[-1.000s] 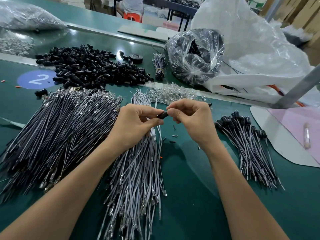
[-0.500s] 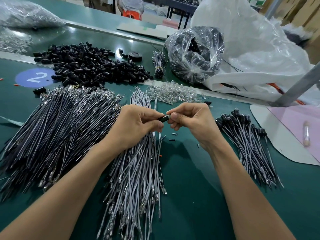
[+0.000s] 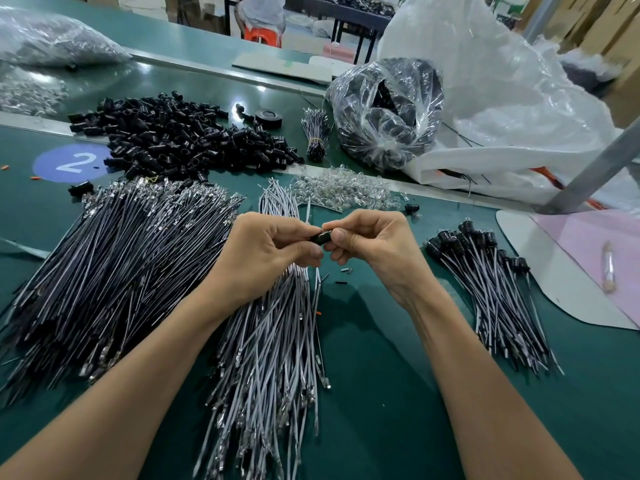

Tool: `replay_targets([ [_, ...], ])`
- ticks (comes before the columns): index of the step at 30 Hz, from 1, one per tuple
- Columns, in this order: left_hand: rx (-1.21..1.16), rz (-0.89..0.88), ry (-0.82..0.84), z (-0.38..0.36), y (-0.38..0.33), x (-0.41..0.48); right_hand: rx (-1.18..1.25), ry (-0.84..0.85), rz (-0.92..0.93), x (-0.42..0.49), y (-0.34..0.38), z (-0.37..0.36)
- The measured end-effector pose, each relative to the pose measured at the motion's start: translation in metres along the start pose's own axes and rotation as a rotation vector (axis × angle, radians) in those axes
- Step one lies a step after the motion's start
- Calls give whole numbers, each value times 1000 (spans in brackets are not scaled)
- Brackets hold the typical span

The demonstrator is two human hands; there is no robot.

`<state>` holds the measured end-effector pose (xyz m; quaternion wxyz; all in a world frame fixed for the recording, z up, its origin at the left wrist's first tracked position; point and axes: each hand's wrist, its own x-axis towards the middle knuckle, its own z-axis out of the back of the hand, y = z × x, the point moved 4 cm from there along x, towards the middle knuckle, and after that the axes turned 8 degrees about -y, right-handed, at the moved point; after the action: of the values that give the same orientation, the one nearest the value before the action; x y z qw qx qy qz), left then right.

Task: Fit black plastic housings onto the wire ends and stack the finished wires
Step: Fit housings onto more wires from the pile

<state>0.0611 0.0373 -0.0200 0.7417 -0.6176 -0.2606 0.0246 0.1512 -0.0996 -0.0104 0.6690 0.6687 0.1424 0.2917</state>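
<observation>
1. Black plastic housing (image 3: 320, 237) sits at the middle of the frame, pinched between both hands just above the grey wires (image 3: 277, 341).
2. Left hand (image 3: 263, 258) has its fingers curled, with thumb and forefinger pinching the housing's left end. A wire probably runs back through its palm, but the fingers hide it, so I cannot say for certain.
3. Right hand (image 3: 374, 251) is curled as well, its thumb and fingertips gripping the housing's right end.
4. Loose housings (image 3: 180, 136) are heaped at upper left. Dark wires (image 3: 121, 258) fan across the left. The finished wires (image 3: 485, 282) lie stacked at right on the green table (image 3: 381, 393).
5. This looks like the seating step, with a wire end being pressed into the housing and nothing yet ready for the stack.
6. What could go wrong from here:
   - A terminal pushed in at an angle could bend or stop short, leaving a loose fit that pulls apart later.
   - Such a small part, held only by the fingertips, could slip and drop among the grey wires below, where it would be hard to find.
   - An unseated piece laid at right would mix a faulty wire in with good ones.
</observation>
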Motion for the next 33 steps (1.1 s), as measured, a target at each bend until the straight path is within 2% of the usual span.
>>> replay_targets([
  [3,-87,41,-14,-1,-3,1,19,-49,56,-1,2,-3],
  [8,-200,122,-45,0,-4,2,-10,-22,104,-1,7,-12],
  [9,-223,130,-35,2,-4,2,63,-34,91,-1,10,-9],
  [11,-250,137,-48,7,-4,4,358,-44,24,-1,18,5],
  [13,-244,142,-115,14,-4,6,619,-65,-13,-5,28,31],
  [15,-132,134,-219,20,-1,7,625,-102,-9,-13,38,67],
  [18,103,136,-336,26,6,8,210,-210,-68,-29,52,133],
  [22,41,207,-390,27,9,7,-498,-334,-255,-37,57,201],
  [25,-10,197,-548,36,6,6,-888,-386,-318,-31,47,212],
  [28,73,174,-676,46,4,5,-1210,-390,-358,-26,40,199],
  [31,369,200,-603,50,6,7,-1290,-574,-146,-18,54,171],
  [33,643,187,-515,49,8,7,-1204,-572,41,-10,58,136],
])
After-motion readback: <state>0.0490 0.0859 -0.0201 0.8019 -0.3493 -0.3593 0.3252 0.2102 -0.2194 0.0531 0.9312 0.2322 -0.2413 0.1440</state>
